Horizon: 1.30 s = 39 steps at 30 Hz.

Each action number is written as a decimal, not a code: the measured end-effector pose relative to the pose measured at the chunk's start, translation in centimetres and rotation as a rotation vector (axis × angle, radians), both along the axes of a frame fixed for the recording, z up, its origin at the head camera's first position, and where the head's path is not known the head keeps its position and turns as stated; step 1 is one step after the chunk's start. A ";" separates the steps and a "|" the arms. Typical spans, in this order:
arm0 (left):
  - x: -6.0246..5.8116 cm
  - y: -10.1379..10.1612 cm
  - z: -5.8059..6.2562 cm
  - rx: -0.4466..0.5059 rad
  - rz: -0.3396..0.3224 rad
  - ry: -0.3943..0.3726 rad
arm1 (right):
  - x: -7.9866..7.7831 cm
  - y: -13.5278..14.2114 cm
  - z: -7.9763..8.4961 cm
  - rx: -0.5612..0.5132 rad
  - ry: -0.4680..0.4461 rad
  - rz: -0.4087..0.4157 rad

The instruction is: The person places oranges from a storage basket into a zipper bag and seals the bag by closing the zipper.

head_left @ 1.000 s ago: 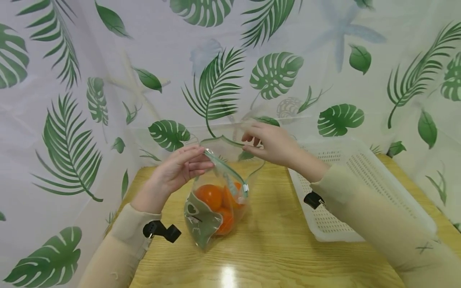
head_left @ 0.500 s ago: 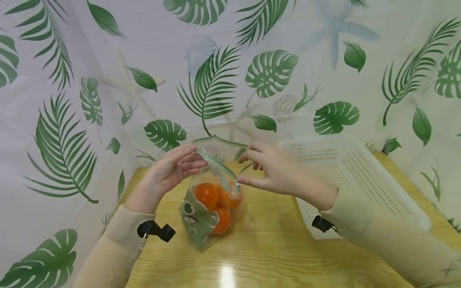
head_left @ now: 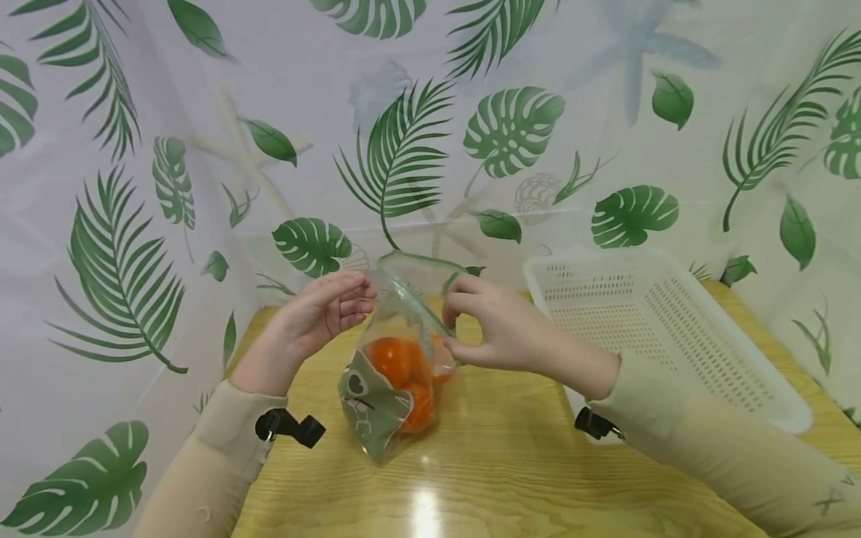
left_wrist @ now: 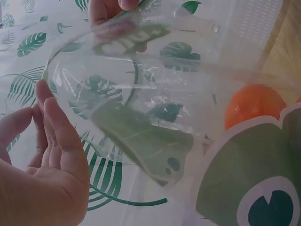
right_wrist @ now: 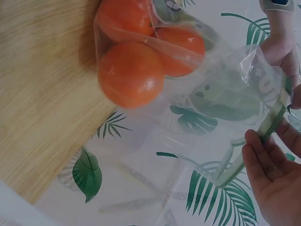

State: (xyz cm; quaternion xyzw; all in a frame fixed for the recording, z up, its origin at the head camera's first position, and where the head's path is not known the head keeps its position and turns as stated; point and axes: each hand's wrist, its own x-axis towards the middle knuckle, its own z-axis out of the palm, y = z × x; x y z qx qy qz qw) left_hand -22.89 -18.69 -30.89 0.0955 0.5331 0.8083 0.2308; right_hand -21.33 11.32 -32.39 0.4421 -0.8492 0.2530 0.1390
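Observation:
A clear zip bag point(head_left: 373, 411) with a green printed panel stands on the table, holding oranges point(head_left: 390, 360). Three of these oranges point(right_wrist: 131, 75) show in the right wrist view. The bag's green zip strip point(right_wrist: 230, 172) runs along its mouth, which gapes. My right hand point(head_left: 501, 325) pinches that strip at the right corner between thumb and fingers; the white slider is hidden there. At the bag's left edge, my left hand point(head_left: 316, 317) has its fingers fairly straight. Its fingertips point(left_wrist: 42, 89) touch or nearly touch the plastic in the left wrist view.
A white perforated plastic basket point(head_left: 713, 344) stands on the right of the wooden table point(head_left: 511, 463), beyond my right forearm. Behind and to the left hangs a leaf-patterned sheet point(head_left: 417, 60), close to the table's far edge.
My right hand has come down from the far rim of the bag's mouth to the slider corner and grips it. My left hand has eased off the zip strip's left end.

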 end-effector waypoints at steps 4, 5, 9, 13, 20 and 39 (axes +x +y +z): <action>-0.3 0.1 -0.2 -0.044 0.033 -0.010 | -0.1 -0.1 0.0 0.000 0.060 0.062; -0.4 0.1 -0.2 -0.056 0.041 -0.010 | -0.2 -0.1 -0.1 0.001 0.071 0.074; -1.5 0.2 -0.7 -0.111 0.074 -0.001 | -0.2 0.0 0.0 -0.006 0.104 0.098; -3.0 0.5 -1.0 -0.196 0.140 -0.006 | -0.1 0.2 0.1 -0.018 0.127 0.116; -4.7 1.6 -1.3 -0.295 0.094 0.022 | 0.1 0.3 0.3 -0.026 0.175 0.147; -5.5 2.0 -2.0 -0.250 0.163 0.012 | -1.1 3.1 0.2 -0.126 0.004 0.015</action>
